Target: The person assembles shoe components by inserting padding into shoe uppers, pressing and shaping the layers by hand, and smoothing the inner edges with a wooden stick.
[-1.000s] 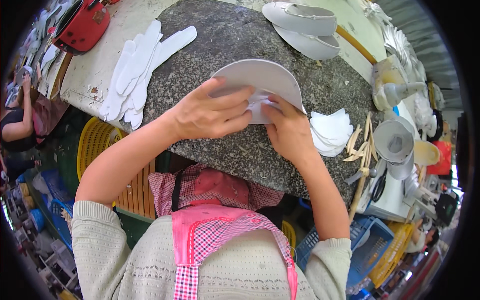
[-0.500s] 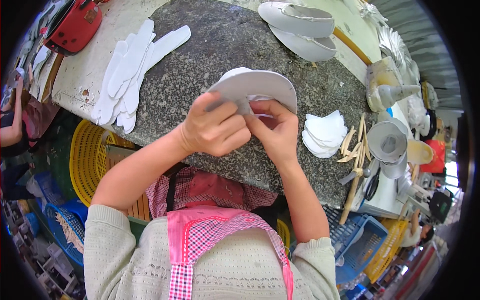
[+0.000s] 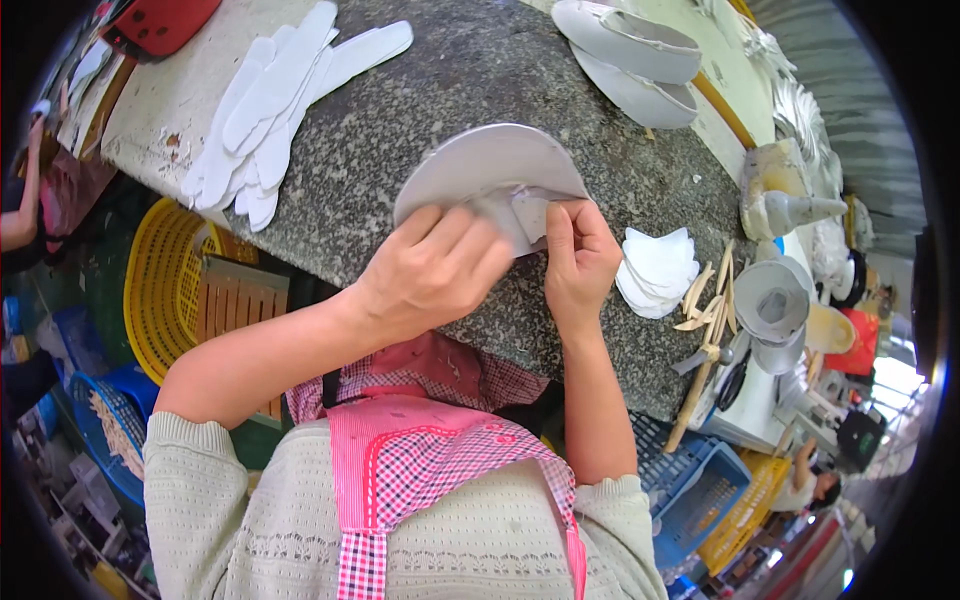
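A light grey shoe upper (image 3: 485, 160) is between my hands above the dark speckled slab, its broad rounded part toward the far side. My left hand (image 3: 435, 262) has its fingers curled against the near left part of the upper, their tips partly smeared by motion. At the right edge, my right hand (image 3: 582, 255) pinches the upper between thumb and bent fingers. A small pale piece (image 3: 530, 217) shows inside the upper, beside the right thumb. Just right of my right hand lies a stack of white curved pieces (image 3: 658, 270).
White insole-shaped pieces (image 3: 270, 110) lie fanned at the left. Grey shoe uppers (image 3: 630, 45) rest at the far right. A hammer (image 3: 690, 405) and thin pale strips (image 3: 703, 300) lie right, near a nozzled bottle (image 3: 800, 210). A yellow basket (image 3: 150, 290) stands below the table.
The upper has tilted, so more of its inside shows, with the pale piece in view. My right hand has shifted to its right edge; my left hand has moved along its near side.
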{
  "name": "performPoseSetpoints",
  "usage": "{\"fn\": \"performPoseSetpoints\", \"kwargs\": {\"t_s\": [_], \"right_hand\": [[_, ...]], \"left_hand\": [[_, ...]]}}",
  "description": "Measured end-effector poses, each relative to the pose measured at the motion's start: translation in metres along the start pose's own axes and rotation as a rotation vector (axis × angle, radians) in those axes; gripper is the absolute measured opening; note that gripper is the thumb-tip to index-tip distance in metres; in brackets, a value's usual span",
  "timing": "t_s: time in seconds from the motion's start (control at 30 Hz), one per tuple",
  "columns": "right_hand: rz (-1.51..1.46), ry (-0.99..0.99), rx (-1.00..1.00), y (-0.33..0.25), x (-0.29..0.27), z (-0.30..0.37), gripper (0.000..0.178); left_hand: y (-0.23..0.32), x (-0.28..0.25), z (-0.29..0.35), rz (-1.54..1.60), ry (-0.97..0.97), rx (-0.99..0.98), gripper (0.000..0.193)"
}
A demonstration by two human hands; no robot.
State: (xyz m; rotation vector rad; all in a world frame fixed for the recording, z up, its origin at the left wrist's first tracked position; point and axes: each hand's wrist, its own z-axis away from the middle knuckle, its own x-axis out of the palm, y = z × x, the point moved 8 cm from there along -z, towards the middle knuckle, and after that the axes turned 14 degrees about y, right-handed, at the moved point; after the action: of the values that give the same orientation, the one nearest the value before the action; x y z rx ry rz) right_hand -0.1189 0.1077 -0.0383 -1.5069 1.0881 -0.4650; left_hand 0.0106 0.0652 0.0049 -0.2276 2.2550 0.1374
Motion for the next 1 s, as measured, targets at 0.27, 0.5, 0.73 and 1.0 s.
{"fn": "performPoseSetpoints", "kwargs": {"t_s": [0.27,0.5,0.73,1.0], "right_hand": [[0.012,-0.138,-0.109,0.001,0.008,0.003,0.018],[-0.32,0.123,0.262,0.015,0.0,-0.009,0.018],[0.01,-0.172,-0.312,-0.004,0.0,0.008,0.027],[0.441,-0.041,-0.87,-0.025,0.009,0.024,0.021]], "left_hand": [[0.005,-0.005,0.007,0.061,0.356,0.11,0.027],[0.031,0.021,0.005,-0.065,-0.173,0.357,0.023],[0.021,0.026,0.004,0.094,-0.331,0.32,0.014],[0.019,0.02,-0.004,0.053,-0.263,0.309,0.014]]}}
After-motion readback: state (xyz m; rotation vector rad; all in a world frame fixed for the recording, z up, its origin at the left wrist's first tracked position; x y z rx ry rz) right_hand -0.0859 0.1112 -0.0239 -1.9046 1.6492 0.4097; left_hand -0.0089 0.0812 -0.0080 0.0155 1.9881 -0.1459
